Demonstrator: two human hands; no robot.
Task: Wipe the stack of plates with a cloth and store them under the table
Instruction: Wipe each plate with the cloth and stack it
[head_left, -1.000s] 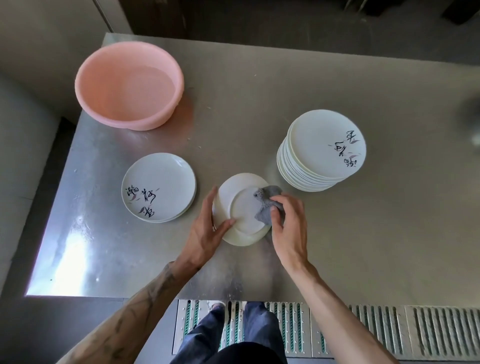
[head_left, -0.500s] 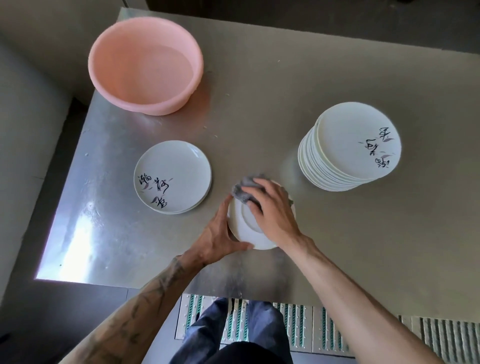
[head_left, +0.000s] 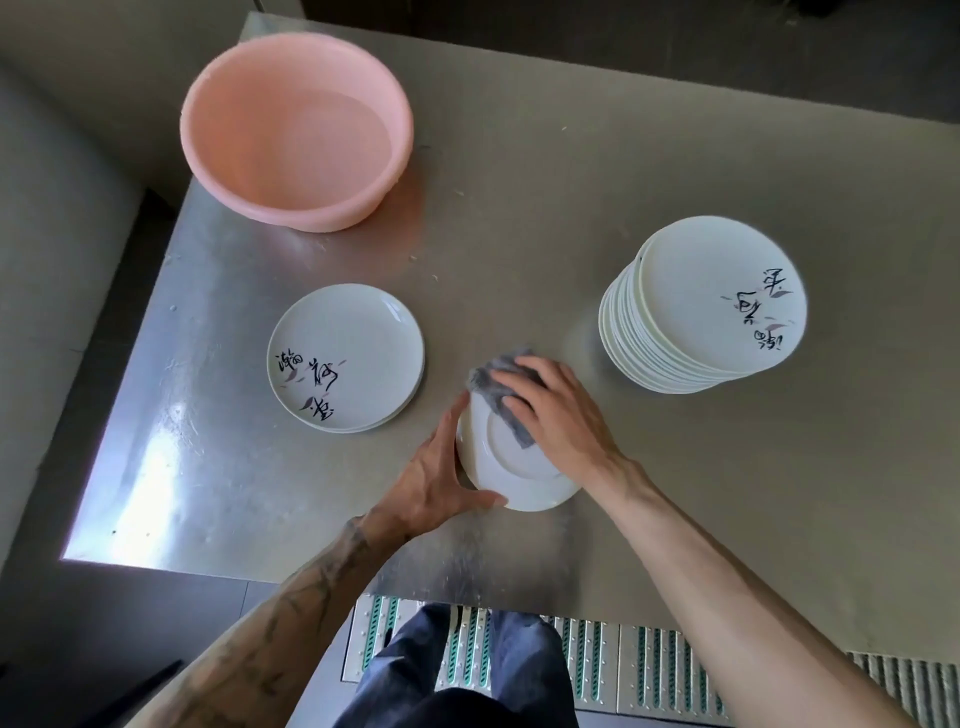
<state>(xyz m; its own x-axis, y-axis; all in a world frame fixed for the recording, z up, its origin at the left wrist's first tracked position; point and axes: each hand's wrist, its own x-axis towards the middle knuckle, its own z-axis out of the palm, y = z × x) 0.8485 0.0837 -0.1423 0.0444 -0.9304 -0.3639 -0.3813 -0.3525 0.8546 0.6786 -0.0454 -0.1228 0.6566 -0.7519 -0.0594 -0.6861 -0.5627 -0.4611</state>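
The pink plastic basin at the far left corner of the desk is round and deep, with a rolled rim. It holds what looks like shallow clear water and nothing else that I can see.

On my right stands a tall stack of plates, white and glossy, leaning slightly. The top one faces up, with black brush lettering and small mauve leaves. On my left is a low pile of plates of the same kind, two or three deep. It also faces up and shows the same lettering.

Between the two, near the front edge, is the plate I am working on. It is turned upside down, so its plain white back and raised foot ring show. My left grip is spread round its left rim, fingers along the edge and thumb hooked at the near side. My right grip has its fingers bent over the grey cloth and holds it bunched against the far part of the plate's back. The cloth is soft, crumpled and coarse-looking. I cannot tell whether the plate touches the desk.

The desk is brushed metal, dull grey with a bright glare at the left.
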